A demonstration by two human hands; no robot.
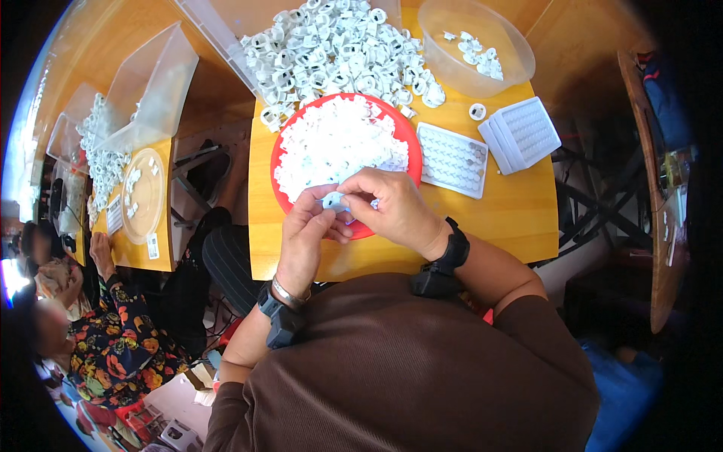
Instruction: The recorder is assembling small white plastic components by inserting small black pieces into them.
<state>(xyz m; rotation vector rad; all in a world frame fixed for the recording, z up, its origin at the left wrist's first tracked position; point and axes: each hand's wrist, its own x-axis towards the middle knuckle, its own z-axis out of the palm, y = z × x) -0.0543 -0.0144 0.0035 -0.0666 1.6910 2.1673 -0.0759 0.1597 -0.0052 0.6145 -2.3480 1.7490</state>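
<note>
Over the near edge of a red round tray point(413, 143), my left hand point(305, 226) pinches a small white plastic part point(333, 201) between thumb and fingers. My right hand point(392, 205) meets it from the other side, its thumb and forefinger closed on the same part. The part is pale, rounded and has small dark holes. Beneath and beyond my hands, a heap of small white pieces point(339, 143) fills the tray; glare washes out their shapes. Behind the tray lies a large pile of white plastic housings point(331, 53), many with dark openings.
Right of the tray lies a white ridged tray point(452, 162), beside a stack of similar trays point(521, 134) and one loose round part point(477, 111). A clear tub point(478, 75) with a few white parts stands at the back right. At left, another person point(113, 324) sits by a second table.
</note>
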